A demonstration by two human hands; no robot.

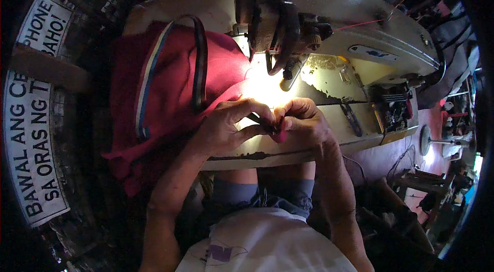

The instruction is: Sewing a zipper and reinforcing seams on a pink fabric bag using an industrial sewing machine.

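Both my hands are closed in pinches close together near the front edge of a sewing machine table (298, 156). Between their fingertips is a small piece of dark red fabric (279, 134), with something dark beside it. My left hand (232, 125) grips it from the left, and my right hand (304, 120) from the right. A large dark red cloth (175, 74) lies to the left, its lower part hanging off the table. Over it loop a black strap (199, 66) and a band striped white and blue (147, 79). Beyond my hands stands the sewing machine (288, 30), its lamp shining brightly on the bed.
Thread snips (352, 119) lie on the table right of my right hand. Further right, a tray (393, 112) holds small tools. A red thread (358, 25) runs to the machine. Printed signs (33, 143) hang at the left, and a fan (426, 139) stands far right.
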